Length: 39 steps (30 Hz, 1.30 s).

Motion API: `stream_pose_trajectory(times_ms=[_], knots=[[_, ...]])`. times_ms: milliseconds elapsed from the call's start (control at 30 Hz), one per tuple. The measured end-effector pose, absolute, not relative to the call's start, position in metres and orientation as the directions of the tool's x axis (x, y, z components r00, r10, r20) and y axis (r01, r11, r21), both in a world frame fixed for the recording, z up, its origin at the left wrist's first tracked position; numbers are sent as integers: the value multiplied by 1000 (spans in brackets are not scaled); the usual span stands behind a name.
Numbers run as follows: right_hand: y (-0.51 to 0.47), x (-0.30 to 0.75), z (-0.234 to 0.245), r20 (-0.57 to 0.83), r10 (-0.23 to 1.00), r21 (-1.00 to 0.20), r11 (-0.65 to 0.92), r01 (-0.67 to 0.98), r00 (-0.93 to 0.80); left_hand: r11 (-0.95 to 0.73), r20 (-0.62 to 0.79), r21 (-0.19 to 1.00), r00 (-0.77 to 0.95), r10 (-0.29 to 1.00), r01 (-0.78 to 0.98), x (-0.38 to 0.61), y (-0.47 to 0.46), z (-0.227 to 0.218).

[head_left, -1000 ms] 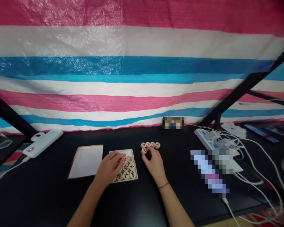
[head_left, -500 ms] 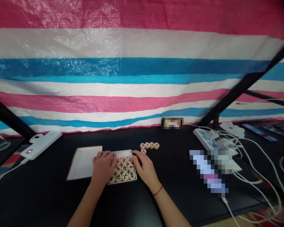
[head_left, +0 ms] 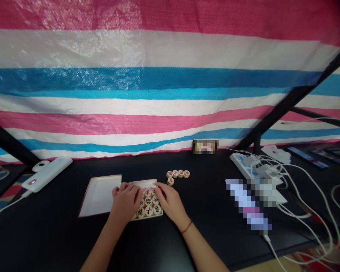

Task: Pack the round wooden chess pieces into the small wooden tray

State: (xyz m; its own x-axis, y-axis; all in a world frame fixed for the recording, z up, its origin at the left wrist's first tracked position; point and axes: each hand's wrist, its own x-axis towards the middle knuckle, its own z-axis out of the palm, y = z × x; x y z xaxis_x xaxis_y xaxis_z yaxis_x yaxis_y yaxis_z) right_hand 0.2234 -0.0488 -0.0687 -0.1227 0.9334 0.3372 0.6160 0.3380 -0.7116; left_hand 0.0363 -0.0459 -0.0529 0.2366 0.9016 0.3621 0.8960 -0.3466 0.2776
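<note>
A small white box (head_left: 143, 183) lies on the black table and holds several round wooden chess pieces (head_left: 148, 206) with red or black characters. My left hand (head_left: 126, 199) rests on the box's left part, fingers curled over the pieces. My right hand (head_left: 170, 202) reaches in from the right, its fingers bent over pieces near the box's upper right. What either hand's fingertips hold is hidden. Several more pieces (head_left: 178, 174) lie in a short row on the table behind the box, with one piece (head_left: 170, 181) just in front of them.
The white box lid (head_left: 99, 194) lies left of the box. A white power bank (head_left: 46, 173) with a cable sits at far left. A power strip (head_left: 247, 165) and tangled white cables (head_left: 302, 189) fill the right side. A striped tarp (head_left: 158, 83) hangs behind the table.
My right hand left the loose pieces behind the box and came down onto the box's right side. My left hand shifted slightly left and stays on the box.
</note>
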Motion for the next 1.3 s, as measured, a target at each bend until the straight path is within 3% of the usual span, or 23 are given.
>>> stream_pose_trajectory(times_ms=[300,533,800,933,1100,1300], knots=[[-48,224,-70,335,935,-721,335,606,-118,-339,256,402,251,934,851,32,-43,-49],[-56,219,-56,600,774,-507,564,652,-202,-458,364,638,281,888,619,33,-43,-43],[-58,214,-55,658,713,-459,634,622,-241,-430,306,783,324,895,449,43,-49,-39],[-53,230,-53,689,721,-493,540,682,-73,-379,306,803,229,924,459,41,-48,-42],[-39,277,-64,659,694,-601,256,757,289,-414,389,786,154,908,459,38,-44,-45],[-34,295,-82,379,894,-644,69,762,239,-379,411,740,73,909,556,36,-40,-47]])
